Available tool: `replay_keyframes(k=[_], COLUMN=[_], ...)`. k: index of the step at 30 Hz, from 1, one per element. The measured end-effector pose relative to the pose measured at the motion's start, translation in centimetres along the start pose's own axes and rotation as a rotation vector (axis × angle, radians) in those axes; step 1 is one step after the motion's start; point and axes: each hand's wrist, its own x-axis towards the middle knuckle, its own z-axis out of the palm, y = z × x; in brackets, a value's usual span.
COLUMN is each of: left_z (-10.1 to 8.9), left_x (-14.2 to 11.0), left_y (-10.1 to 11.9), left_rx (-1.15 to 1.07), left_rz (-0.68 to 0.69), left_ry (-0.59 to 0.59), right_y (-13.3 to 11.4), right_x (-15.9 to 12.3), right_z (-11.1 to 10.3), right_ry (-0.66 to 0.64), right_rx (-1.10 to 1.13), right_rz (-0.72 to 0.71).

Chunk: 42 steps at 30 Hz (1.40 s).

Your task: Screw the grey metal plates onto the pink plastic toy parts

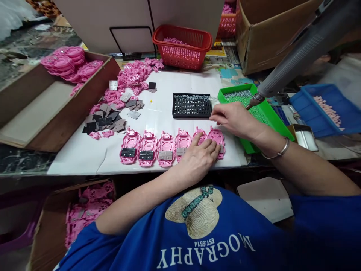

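Several pink plastic shells (166, 145) stand in a row near the table's front edge, with black or grey plates across their lower parts. My left hand (200, 156) lies flat over the right end of that row, fingers stretched out and partly covering the last shells. Above the row's right end, my right hand (232, 118) is closed in a pinch beside the black perforated tray of screws (192, 105); what the fingertips hold is too small to make out. A grey electric screwdriver (290, 64) slants down behind my right hand, its tip partly hidden by the hand.
A green tray (272, 116) with screws lies right of the hands, beside a blue bin (310, 101). Loose grey and black plates (108, 116) and pink parts (132, 77) are heaped left. A red basket (180, 56) stands behind; a cardboard box (93, 96) edges the left side.
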Motion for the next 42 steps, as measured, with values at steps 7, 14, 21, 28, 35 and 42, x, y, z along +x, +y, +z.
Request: replay_keyframes(k=[7, 14, 21, 28, 35, 42], left_z=[-0.1, -0.2, 0.0, -0.1, 0.0, -0.2], left_x=[0.1, 0.1, 0.1, 0.1, 0.1, 0.1], left_y=[-0.1, -0.1, 0.0, -0.1, -0.1, 0.0], left_rx=[0.004, 0.001, 0.000, -0.006, 0.002, 0.009], left_rz=[0.005, 0.013, 0.007, 0.002, 0.002, -0.004], left_ry=[-0.004, -0.006, 0.007, -0.007, -0.002, -0.020], right_y=[1.4, 0.4, 1.5, 1.7, 1.3, 1.4], right_x=[-0.2, -0.2, -0.6, -0.8, -1.0, -1.1], right_z=[-0.1, 1.5, 1.1, 0.9, 1.3, 1.2], right_ry=[0.061, -0.060, -0.022, 0.024, -0.036, -0.029], right_rx=[-0.388, -0.412, -0.385, -0.330, -0.392, -0.344], right_rz=[0.024, 0.156, 0.090, 0.059, 0.078, 0.068])
